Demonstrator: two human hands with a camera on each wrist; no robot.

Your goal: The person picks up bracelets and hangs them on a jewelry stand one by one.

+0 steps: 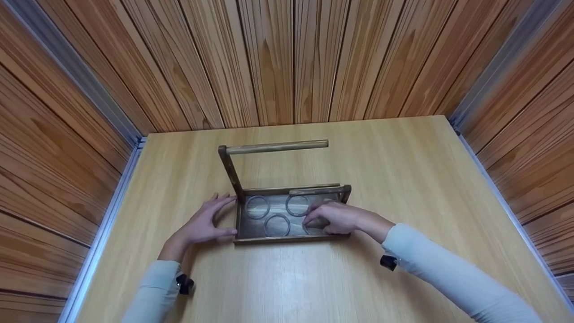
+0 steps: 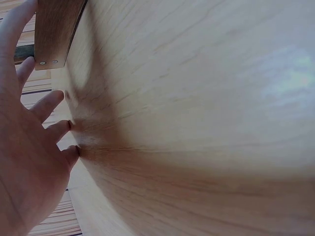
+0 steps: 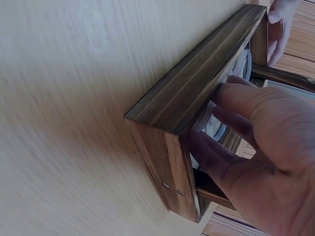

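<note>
1. Beneath the right hand (image 1: 334, 217), we see a ring (image 3: 205, 115) pinched between thumb and fingers.
2. Left of that hand, three more rings (image 1: 277, 215) lie inside the wooden caddy (image 1: 278, 241).
3. From there, the caddy's long axis runs leftward to our spread left hand (image 1: 206, 224), touching its end, farther from the pinched ring.

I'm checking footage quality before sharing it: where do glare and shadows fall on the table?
Head view: pale sheen on the table in front of the wooden tray, soft shadows beside both sleeves; left wrist view: bright glare near the right edge, broad shadow beside the left hand; right wrist view: faint glare upper left, brownish shadow left of the tray.
</note>
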